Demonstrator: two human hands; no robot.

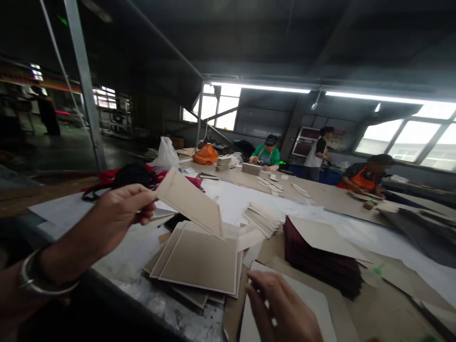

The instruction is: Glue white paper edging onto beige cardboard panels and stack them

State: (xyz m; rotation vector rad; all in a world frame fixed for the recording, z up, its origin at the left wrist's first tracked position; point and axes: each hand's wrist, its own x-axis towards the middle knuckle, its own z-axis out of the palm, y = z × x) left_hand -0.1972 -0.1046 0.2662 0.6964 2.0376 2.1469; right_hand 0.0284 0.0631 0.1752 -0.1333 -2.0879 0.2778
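My left hand (116, 216) is raised over the table, fingers pinched on the corner of a beige cardboard panel (190, 202) that hangs tilted in the air. A silver bangle sits on that wrist. Below the panel lies a fanned pile of similar cardboard panels (201, 261). My right hand (281, 308) rests low at the bottom edge, fingers stretched flat on a pale sheet (317, 304) on the table.
A dark red stack topped by a beige sheet (322, 251) stands to the right. A fanned bundle of thin boards (261, 218) lies beyond. Three people work at the far end of the long table (374, 237). An orange bag (205, 155) and a red-black bundle (131, 176) sit at the back left.
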